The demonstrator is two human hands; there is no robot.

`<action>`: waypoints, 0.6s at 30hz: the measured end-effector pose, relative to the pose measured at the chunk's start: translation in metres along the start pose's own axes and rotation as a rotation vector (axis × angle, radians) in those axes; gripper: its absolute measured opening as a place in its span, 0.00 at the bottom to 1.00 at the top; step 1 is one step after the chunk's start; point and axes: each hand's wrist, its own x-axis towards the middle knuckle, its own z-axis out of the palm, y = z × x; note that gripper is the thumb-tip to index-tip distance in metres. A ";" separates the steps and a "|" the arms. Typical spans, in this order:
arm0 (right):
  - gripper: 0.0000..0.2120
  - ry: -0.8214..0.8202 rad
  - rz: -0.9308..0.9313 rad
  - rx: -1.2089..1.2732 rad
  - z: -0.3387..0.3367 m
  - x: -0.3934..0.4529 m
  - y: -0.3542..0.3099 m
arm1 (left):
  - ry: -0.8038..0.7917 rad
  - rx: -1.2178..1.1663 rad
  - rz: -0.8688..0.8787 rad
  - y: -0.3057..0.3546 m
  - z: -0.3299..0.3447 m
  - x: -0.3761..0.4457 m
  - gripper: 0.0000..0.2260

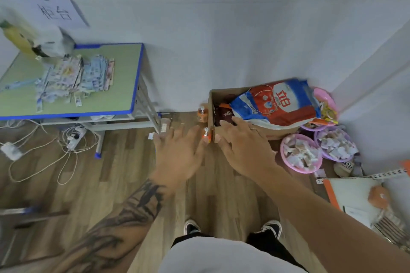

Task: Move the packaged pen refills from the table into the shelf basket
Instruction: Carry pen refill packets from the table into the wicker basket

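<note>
A heap of packaged pen refills (73,77) in pale blue and white wrappers lies on the green table (124,77) with a blue rim at the left. My left hand (179,150) is held out over the wooden floor, fingers spread, holding nothing. Beside it, my right hand (246,148) is also flat with fingers apart, in front of a cardboard box. Both hands are well to the right of the table. A corner of the shelf (346,193) with a wire basket (392,228) shows at the lower right edge.
A cardboard box (224,93) on the floor holds a red and blue bag (279,104). Pink and purple bowls (299,153) of small packets stand to its right. Power strips and cables (71,139) lie under the table. Two small orange bottles (202,113) stand by the box.
</note>
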 end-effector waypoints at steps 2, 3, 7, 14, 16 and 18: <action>0.30 -0.009 -0.005 0.004 0.002 0.011 -0.023 | 0.023 -0.020 -0.027 -0.022 -0.010 0.006 0.26; 0.31 -0.011 -0.008 0.016 0.003 0.016 -0.034 | 0.038 -0.036 -0.041 -0.033 -0.015 0.009 0.25; 0.29 -0.019 -0.036 0.020 0.003 0.038 -0.070 | 0.079 -0.065 -0.088 -0.069 -0.032 0.020 0.27; 0.25 -0.062 -0.175 0.051 0.016 0.117 -0.114 | 0.092 -0.060 -0.224 -0.131 -0.049 0.046 0.27; 0.25 -0.074 -0.218 0.054 0.018 0.145 -0.129 | 0.082 -0.053 -0.270 -0.151 -0.054 0.056 0.27; 0.24 -0.086 -0.270 0.057 0.017 0.173 -0.146 | 0.064 -0.050 -0.321 -0.170 -0.065 0.070 0.27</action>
